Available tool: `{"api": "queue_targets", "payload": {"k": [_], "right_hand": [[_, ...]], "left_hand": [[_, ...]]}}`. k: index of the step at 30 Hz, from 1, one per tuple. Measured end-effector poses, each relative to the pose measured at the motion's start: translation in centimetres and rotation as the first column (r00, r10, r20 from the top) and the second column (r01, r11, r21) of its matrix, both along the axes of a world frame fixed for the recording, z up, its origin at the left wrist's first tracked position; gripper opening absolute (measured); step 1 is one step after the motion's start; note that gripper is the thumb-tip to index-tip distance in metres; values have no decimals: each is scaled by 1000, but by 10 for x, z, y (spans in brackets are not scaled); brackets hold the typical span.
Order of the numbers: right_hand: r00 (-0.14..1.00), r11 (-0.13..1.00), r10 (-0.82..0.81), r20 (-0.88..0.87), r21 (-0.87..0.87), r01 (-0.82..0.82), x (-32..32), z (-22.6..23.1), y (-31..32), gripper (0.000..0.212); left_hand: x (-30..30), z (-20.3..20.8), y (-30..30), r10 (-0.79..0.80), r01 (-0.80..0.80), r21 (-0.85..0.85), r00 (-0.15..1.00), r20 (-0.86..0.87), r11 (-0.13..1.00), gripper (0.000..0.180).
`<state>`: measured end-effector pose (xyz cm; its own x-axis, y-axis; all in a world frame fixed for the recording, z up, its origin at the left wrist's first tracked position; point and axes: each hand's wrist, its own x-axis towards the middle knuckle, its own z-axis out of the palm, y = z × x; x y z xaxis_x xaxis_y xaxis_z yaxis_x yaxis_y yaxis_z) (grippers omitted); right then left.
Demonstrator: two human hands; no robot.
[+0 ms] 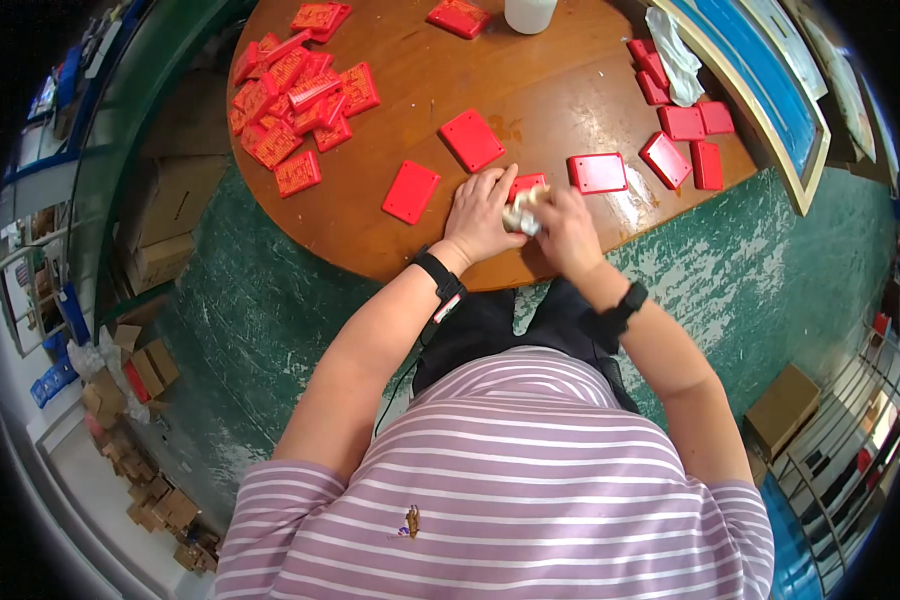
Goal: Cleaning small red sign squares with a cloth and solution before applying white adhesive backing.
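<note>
At the table's near edge my left hand steadies a flat red plastic case, fingers along its left side and thumb at its near end. Much of that case is covered by the hands and cloth. My right hand is closed on a crumpled whitish cloth, pressed against the case and smeared by motion. Close by lie more red cases with small corner holes: one left of my left hand, another beyond it, and a third to the right.
A heap of red cases with yellow markings covers the round wooden table's left side. Several red cases and a white cloth lie at right, beside a blue panel with a pale frame. A white container stands at the far edge.
</note>
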<state>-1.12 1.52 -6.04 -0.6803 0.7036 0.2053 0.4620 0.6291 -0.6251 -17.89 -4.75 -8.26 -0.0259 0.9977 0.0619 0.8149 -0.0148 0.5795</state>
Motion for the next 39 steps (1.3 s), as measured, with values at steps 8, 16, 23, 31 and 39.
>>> {"api": "queue_targets", "payload": {"k": [8, 16, 23, 31, 39], "right_hand": [[999, 992, -38, 28, 122, 34, -32, -4, 39, 27], [963, 947, -252, -90, -225, 227, 6, 20, 79, 27], [957, 951, -286, 42, -111, 289, 92, 50, 122, 29], [886, 853, -458, 76, 317, 414, 104, 6, 275, 52], [877, 874, -471, 93, -82, 479, 120, 2, 326, 39]], "left_hand": [[1, 7, 4, 32, -32, 7, 999, -12, 999, 111], [-5, 17, 0, -49, 49, -39, 999, 14, 998, 108], [-1, 38, -6, -115, 113, -107, 993, -14, 988, 109], [-24, 52, -22, 266, -262, 68, 961, -70, 963, 69], [-83, 20, -43, 590, -604, 40, 760, -271, 796, 68]]}}
